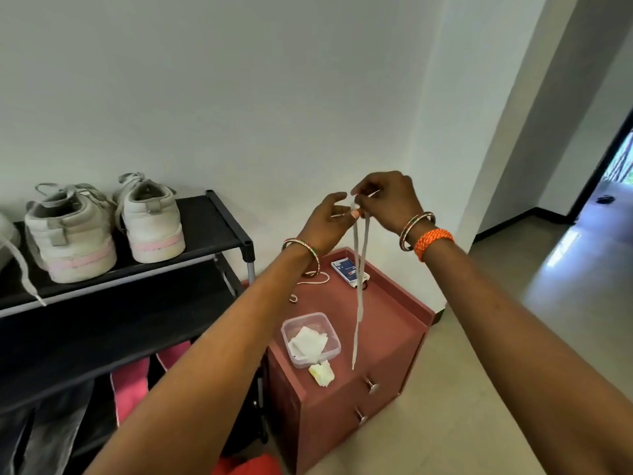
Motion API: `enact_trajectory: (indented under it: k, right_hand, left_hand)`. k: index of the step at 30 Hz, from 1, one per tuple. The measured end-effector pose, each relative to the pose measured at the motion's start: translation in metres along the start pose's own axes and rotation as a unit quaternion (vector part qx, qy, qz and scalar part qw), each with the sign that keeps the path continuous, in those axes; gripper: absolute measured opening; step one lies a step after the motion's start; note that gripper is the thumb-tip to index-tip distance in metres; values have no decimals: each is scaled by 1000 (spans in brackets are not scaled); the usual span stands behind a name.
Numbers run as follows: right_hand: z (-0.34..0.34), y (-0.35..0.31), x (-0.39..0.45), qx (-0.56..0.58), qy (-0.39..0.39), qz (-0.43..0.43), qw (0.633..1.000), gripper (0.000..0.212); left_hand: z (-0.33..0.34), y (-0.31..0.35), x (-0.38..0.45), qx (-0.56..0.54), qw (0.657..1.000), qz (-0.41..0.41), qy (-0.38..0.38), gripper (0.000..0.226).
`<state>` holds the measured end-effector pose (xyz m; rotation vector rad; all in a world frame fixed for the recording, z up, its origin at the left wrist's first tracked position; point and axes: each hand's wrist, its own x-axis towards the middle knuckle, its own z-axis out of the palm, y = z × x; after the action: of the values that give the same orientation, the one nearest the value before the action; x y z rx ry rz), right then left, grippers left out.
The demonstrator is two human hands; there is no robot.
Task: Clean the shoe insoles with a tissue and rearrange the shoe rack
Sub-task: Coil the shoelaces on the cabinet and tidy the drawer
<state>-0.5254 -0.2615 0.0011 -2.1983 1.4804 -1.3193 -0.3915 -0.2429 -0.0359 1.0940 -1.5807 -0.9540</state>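
Both hands are raised above the pink cabinet [387, 341] and hold a white shoelace [359, 296] that hangs down in two strands. My right hand [387, 200] pinches its top. My left hand [329, 217] pinches it just beside, at thumb and fingertip. Two white sneakers with pink soles [72, 234] [152, 224] stand heels toward me on the top shelf of the black shoe rack [209, 231]. A clear plastic box [310, 339] with white tissue sits on the cabinet, and a crumpled tissue [322, 373] lies beside it.
A small blue and white box [349, 271] and a cord [313, 279] lie at the cabinet's back. Another white shoe with a loose lace [10, 248] is at the rack's left edge. Pink footwear [133, 389] fills lower shelves. White wall behind; tiled floor [531, 303] and doorway to the right.
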Motion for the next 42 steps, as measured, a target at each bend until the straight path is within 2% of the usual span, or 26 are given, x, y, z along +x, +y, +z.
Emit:
enact_trajectory:
  k: [3,4,6,9,12,14,16,18,20,22,23,25,27,30,34,39,41,42]
  right_hand:
    - [-9,-20,-21,-33,-47,-17,998,8]
    - [-12,-23,-27,-40,-51,-22,998,8]
    - [-16,-27,-40,-39,-43,-22,998,9]
    - [-17,-26,-55,-28,27,0,999,3]
    - [-16,-22,-67,-25,110,65,991,2]
    - [-11,-15,-75,-37,119,135,983,4]
    - [3,-16,-87,-59,47,184,980,10]
    - [24,-33,-99,-25,-39,163,986,18]
    - [44,-64,-109,105,-105,117,982,20]
    - [61,-97,-120,256,-177,106,944,11]
    - [67,-110,-125,289,-205,95,930,12]
    - [75,-120,-132,260,-220,57,938,22]
    - [79,-118,-135,233,-197,30,952,27]
    - [75,-105,-130,232,-107,28,966,31]
    - [71,-79,-119,261,6,75,962,34]
    - [75,-73,-117,209,-19,129,969,25]
    - [79,-81,-122,207,-43,146,966,29]
    - [80,-87,-124,171,-67,134,974,29]
  left_hand:
    - [-1,16,-15,-76,997,-17,-5,13]
    - [-4,18,-21,-93,995,-27,-8,11]
    - [-14,17,-38,-86,995,-43,-36,19]
    - [-34,17,-68,-63,994,-45,-73,29]
    - [-63,10,-98,-66,995,-48,-60,29]
    - [-85,3,-116,-76,995,-49,-38,29]
    - [-105,-2,-130,-52,997,-46,-27,29]
    - [-117,-3,-139,11,998,-45,-45,29]
    - [-119,2,-143,62,995,-43,-72,29]
    - [-119,9,-144,94,992,-42,-80,30]
    - [-121,13,-145,107,990,-47,-82,31]
    - [-131,20,-149,129,984,-72,-101,33]
    - [-146,22,-157,130,979,-100,-119,32]
    - [-168,15,-175,69,985,-124,-97,31]
    - [-188,-1,-196,-47,990,-132,-34,31]
    - [-185,-5,-201,-154,981,-114,36,31]
    - [-180,1,-200,-240,961,-111,82,31]
    - [-178,4,-198,-303,940,-109,110,31]
